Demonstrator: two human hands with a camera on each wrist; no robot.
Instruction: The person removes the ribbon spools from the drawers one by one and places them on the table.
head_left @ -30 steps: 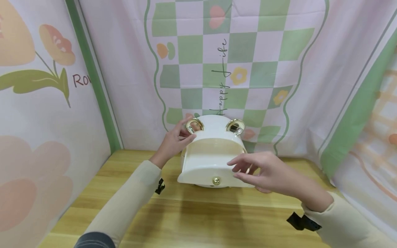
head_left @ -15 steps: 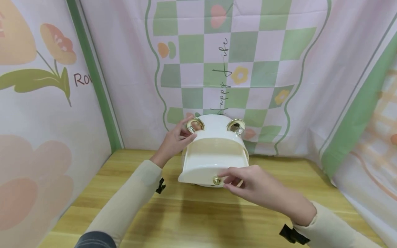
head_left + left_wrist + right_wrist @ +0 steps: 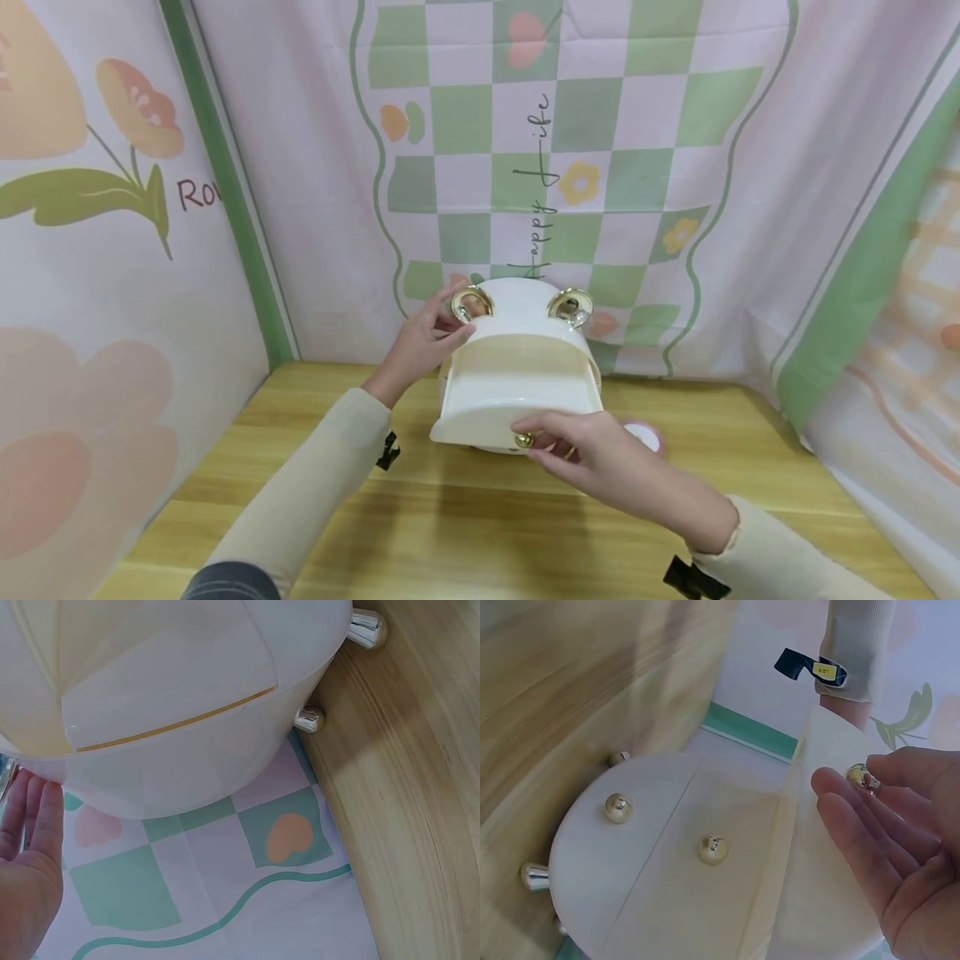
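A white rounded drawer box [image 3: 517, 304] with two gold-rimmed, eye-like rings on top stands on the table. Its top drawer [image 3: 480, 425] is pulled out, and no contents show in the visible part. My right hand [image 3: 600, 458] pinches that drawer's gold knob [image 3: 862, 777] between thumb and fingers. Against the box's upper left side rests my left hand [image 3: 423, 337], its fingers beside the left gold ring [image 3: 472, 305] and its thumb toward the front. In the left wrist view, the fingers [image 3: 49, 817] lie fairly straight against the box wall.
Lower drawers with gold knobs [image 3: 713, 849] sit shut beneath. Short shiny feet [image 3: 309, 720] carry the box on the wooden table [image 3: 510, 533]. A round pink-and-white object [image 3: 647, 435] lies behind my right hand. Printed cloth [image 3: 585, 117] hangs close behind.
My right hand has moved left and down from beside the drawer to its knob, uncovering the round pink-and-white object. The left hand and the drawer have stayed put.
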